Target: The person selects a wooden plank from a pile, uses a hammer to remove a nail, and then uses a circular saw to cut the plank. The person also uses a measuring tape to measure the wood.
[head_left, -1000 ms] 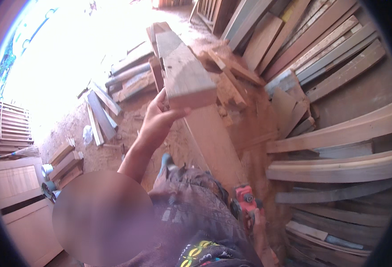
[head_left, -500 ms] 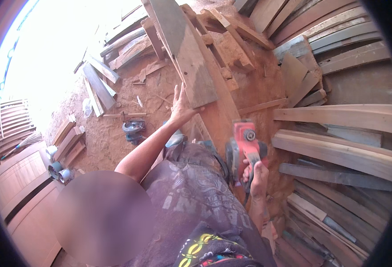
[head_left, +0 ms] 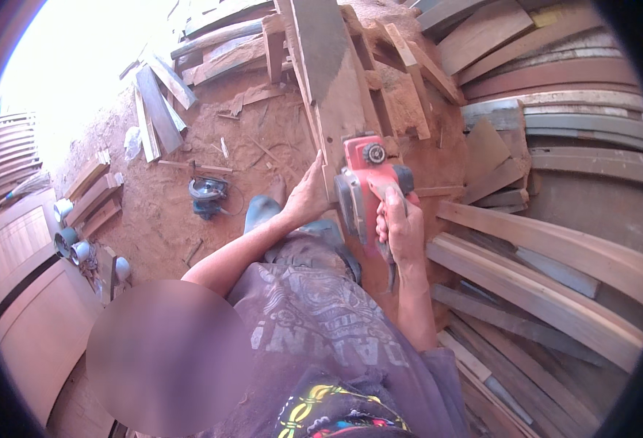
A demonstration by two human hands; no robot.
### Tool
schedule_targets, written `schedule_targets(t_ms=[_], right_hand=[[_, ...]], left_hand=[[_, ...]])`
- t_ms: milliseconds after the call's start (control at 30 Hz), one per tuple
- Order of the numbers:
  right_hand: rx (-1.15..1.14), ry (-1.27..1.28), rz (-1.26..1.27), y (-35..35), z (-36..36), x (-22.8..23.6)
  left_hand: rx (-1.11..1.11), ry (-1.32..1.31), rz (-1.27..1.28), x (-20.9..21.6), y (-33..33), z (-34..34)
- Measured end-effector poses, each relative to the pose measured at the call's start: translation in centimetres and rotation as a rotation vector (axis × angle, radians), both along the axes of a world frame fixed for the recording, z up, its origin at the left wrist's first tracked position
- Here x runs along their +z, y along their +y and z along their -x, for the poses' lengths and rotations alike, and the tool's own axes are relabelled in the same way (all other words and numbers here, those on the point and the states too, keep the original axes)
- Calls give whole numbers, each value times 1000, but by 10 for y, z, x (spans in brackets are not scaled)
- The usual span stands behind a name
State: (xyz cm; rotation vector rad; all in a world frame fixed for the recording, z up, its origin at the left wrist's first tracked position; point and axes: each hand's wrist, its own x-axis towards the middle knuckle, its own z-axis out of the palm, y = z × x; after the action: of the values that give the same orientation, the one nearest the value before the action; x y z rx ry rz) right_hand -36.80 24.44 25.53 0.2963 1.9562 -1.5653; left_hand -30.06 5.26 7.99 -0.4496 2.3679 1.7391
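Note:
My right hand (head_left: pixel 403 228) is wrapped round the rear handle of a red electric planer (head_left: pixel 365 171) with a black knob on top. The planer is over the near end of a long wooden plank (head_left: pixel 343 106), hiding that end. Part of the plank's face is weathered grey, and part is lighter brown. My left hand (head_left: pixel 309 193) lies against the plank's left edge near this end, its fingers stretched out along the side, just left of the planer. A dark cord (head_left: pixel 391 270) hangs below the planer's handle.
A circular saw (head_left: pixel 208 196) sits on the sawdust-covered ground at left. Stacked timber (head_left: pixel 540 292) fills the right side. Wooden supports (head_left: pixel 402 91) stand beside the plank. Panelled doors (head_left: pixel 25 248) lie at far left, near several round blue-grey containers (head_left: pixel 66 241).
My right hand has brought the planer up and left, from beside my body to the plank's near end. My left hand has moved from the plank's end corner to lie along its left edge.

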Motion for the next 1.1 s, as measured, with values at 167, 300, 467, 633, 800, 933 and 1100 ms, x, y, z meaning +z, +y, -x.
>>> schedule_targets(t_ms=[167, 300, 467, 633, 800, 933, 1100], right_hand=[[65, 136, 54, -62, 74, -8], [126, 191, -2, -113, 164, -11], [156, 153, 47, -101, 148, -14], [168, 56, 22, -10, 11, -13], [51, -64, -4, 6, -50, 7], [103, 59, 0, -53, 15, -7], [186, 206, 61, -170, 167, -19]], left_hand=[[13, 80, -12, -33, 3, -10], [-55, -2, -14, -2, -3, -1], [-105, -126, -196, 8, -22, 6], [69, -216, -351, -24, -89, -38], [540, -394, -302, -73, -153, -136], [631, -504, -323, -47, -163, -155], [537, -354, -320, -43, -151, -105]])
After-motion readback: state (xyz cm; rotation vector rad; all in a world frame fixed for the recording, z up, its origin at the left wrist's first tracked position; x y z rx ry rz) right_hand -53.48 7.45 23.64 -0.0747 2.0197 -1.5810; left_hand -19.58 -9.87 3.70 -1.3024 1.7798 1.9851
